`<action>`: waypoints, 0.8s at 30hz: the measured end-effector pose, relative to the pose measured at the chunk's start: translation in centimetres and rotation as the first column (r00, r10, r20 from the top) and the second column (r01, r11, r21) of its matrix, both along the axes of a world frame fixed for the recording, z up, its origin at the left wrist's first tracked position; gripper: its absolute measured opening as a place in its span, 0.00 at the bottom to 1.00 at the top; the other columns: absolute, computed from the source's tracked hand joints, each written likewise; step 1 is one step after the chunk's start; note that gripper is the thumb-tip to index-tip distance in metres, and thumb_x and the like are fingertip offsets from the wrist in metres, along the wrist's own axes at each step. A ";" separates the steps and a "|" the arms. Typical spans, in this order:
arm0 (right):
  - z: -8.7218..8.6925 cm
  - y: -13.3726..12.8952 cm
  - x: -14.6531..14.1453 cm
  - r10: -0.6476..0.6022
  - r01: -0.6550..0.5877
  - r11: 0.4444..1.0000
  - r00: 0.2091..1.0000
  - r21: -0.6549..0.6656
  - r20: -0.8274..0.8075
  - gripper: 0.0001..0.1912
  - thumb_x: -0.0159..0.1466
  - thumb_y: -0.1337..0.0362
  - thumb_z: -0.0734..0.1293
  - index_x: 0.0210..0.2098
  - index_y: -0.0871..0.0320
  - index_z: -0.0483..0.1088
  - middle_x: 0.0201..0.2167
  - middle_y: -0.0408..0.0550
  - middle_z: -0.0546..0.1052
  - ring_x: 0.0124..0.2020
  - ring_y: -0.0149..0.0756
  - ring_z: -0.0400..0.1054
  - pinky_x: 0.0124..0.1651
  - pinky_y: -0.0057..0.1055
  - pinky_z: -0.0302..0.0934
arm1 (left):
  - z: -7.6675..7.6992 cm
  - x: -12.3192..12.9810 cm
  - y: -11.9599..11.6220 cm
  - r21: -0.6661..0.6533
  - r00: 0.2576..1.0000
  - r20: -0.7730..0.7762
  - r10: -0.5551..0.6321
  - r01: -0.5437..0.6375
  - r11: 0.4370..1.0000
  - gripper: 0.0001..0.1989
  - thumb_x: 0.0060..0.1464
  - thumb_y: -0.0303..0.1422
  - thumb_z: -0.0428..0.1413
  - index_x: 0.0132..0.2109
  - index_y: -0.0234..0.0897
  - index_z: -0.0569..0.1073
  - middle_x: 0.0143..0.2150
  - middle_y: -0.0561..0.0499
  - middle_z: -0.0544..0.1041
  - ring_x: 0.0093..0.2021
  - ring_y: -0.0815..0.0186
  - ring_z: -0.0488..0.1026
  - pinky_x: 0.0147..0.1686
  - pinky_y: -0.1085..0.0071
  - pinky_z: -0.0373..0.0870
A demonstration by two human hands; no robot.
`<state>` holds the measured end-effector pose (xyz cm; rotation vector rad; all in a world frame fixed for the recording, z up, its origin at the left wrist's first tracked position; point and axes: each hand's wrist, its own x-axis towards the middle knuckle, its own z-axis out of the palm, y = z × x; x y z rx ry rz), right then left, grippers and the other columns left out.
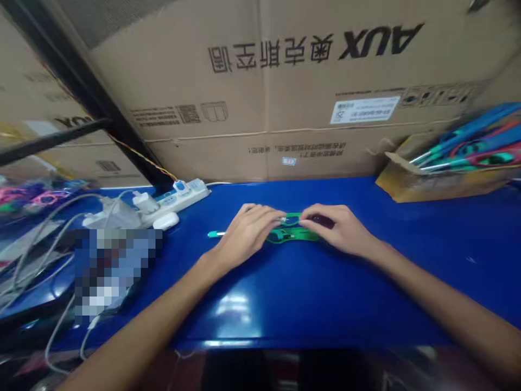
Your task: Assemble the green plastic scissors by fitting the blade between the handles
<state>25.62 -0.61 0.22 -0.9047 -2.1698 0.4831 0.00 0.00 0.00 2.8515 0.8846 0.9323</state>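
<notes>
Btwn both hands (pixel 249 231) (pixel 341 228): green tool (pixel 299 234).

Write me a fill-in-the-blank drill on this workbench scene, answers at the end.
The tabletop is ____ in colour.
The large cardboard box behind it bears the upside-down Latin letters ____.
The power strip lies on the person's ____ side.
The left hand and right hand are at a flat piece coloured ____.

Missing words: blue; AUX; left; green.
</notes>
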 end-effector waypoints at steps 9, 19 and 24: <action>0.0 -0.5 -0.8 0.020 -0.058 0.972 0.986 -0.227 -0.166 0.09 0.70 0.58 0.66 0.43 0.55 0.75 0.40 0.43 0.80 0.40 0.33 0.72 0.44 0.32 0.64 | -0.1 0.4 -0.4 -0.011 1.000 0.019 -0.016 0.016 1.000 0.10 0.69 0.33 0.52 0.55 0.39 0.70 0.49 0.51 0.80 0.46 0.67 0.77 0.52 0.65 0.62; 0.2 -0.7 -1.2 -0.016 -0.095 0.933 0.953 -0.348 -0.302 0.10 0.64 0.56 0.72 0.38 0.56 0.76 0.34 0.44 0.80 0.33 0.32 0.72 0.36 0.31 0.65 | -0.4 0.5 -0.4 0.012 0.997 0.063 -0.035 0.034 0.999 0.08 0.68 0.32 0.54 0.53 0.39 0.70 0.48 0.51 0.81 0.45 0.67 0.78 0.51 0.66 0.62; 0.4 -1.0 -1.2 -0.017 -0.061 0.951 0.968 -0.302 -0.250 0.10 0.65 0.55 0.71 0.38 0.55 0.78 0.36 0.44 0.81 0.37 0.35 0.74 0.42 0.33 0.66 | -0.4 0.6 -0.5 0.012 0.996 0.073 -0.049 0.048 0.999 0.08 0.68 0.32 0.54 0.52 0.39 0.70 0.48 0.51 0.81 0.46 0.67 0.78 0.49 0.67 0.62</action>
